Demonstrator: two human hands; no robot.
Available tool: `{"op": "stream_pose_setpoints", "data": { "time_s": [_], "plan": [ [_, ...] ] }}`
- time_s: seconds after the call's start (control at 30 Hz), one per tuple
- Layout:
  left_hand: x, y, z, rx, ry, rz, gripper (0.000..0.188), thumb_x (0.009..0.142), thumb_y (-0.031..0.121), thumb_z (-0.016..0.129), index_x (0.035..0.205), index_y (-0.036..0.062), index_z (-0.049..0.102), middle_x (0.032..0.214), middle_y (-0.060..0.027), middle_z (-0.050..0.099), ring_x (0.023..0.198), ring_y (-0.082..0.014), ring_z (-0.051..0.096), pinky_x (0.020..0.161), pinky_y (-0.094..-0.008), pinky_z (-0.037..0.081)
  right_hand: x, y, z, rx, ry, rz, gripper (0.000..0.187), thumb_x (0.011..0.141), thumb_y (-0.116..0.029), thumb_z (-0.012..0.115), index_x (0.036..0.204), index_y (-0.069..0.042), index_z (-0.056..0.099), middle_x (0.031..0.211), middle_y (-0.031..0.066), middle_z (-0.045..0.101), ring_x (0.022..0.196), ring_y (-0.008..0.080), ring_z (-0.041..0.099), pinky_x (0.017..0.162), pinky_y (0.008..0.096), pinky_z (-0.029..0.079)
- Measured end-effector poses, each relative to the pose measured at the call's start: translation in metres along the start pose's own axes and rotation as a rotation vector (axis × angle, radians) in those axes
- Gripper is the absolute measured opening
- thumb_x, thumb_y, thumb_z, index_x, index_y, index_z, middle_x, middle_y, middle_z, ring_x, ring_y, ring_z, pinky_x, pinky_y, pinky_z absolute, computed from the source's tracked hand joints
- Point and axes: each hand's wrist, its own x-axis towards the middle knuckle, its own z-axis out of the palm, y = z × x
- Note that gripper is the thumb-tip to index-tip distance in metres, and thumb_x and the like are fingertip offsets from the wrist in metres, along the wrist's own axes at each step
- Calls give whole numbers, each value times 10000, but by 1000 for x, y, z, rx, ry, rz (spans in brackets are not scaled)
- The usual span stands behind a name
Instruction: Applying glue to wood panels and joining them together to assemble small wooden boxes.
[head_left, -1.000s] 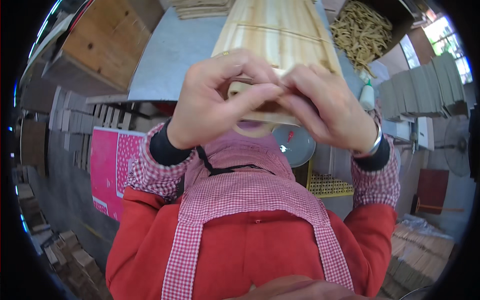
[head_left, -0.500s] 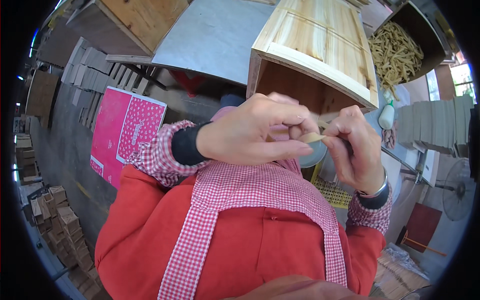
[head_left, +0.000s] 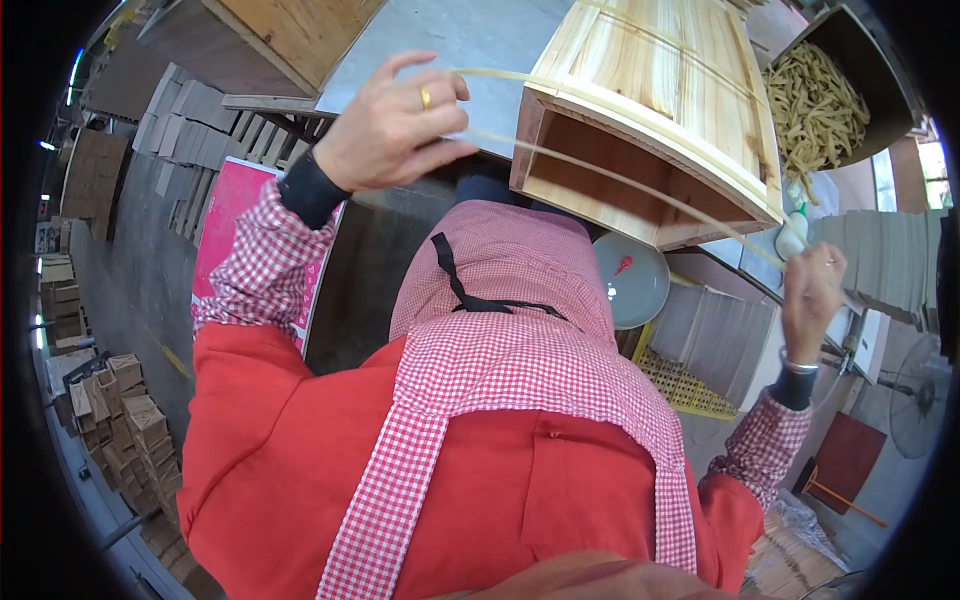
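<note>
A long tan rubber band (head_left: 600, 172) is stretched as a loop between my two hands. My left hand (head_left: 395, 125), with a gold ring, has its fingers curled round the band's left end, left of a wooden box (head_left: 655, 75). My right hand (head_left: 812, 290) is closed on the other end, low at the box's right corner. The band's upper strand runs along the box's near top edge; the lower strand crosses in front of its open end. Another thin strip lies across the box top. The inside of the box looks bare where it shows.
A dark-walled bin (head_left: 878, 75) heaped with tan rubber bands stands at the far right, near a white bottle (head_left: 792, 235). Another wooden box (head_left: 290, 35) is at the upper left. Below the table are a round grey stool (head_left: 640, 285), a yellow crate (head_left: 690, 390) and a pink carton (head_left: 222, 225).
My hands were close together, pinching the band before my chest. They have moved far apart, left hand up and left, right hand to the right, and the band is now drawn out long.
</note>
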Motion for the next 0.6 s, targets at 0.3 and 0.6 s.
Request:
{"op": "stream_pose_setpoints", "data": {
  "time_s": [0.3,0.6],
  "plan": [
    [-58,21,118,132,-106,-36,370,794,158,666,1157,139,594,1169,-14,567,1308,-192,419,1084,-492,304,-55,-26,99,-80,-78,-48,110,755,-57,724,756,-55,614,984,45,651,1201,295,509,946,442,378],
    [-64,26,137,251,-234,-101,538,812,152,621,1338,165,505,1321,-27,511,1358,-208,347,1085,-528,287,-71,-19,133,-217,-39,-29,98,767,-110,723,776,-72,633,1029,27,650,1193,293,482,960,446,373]
  ]
}}
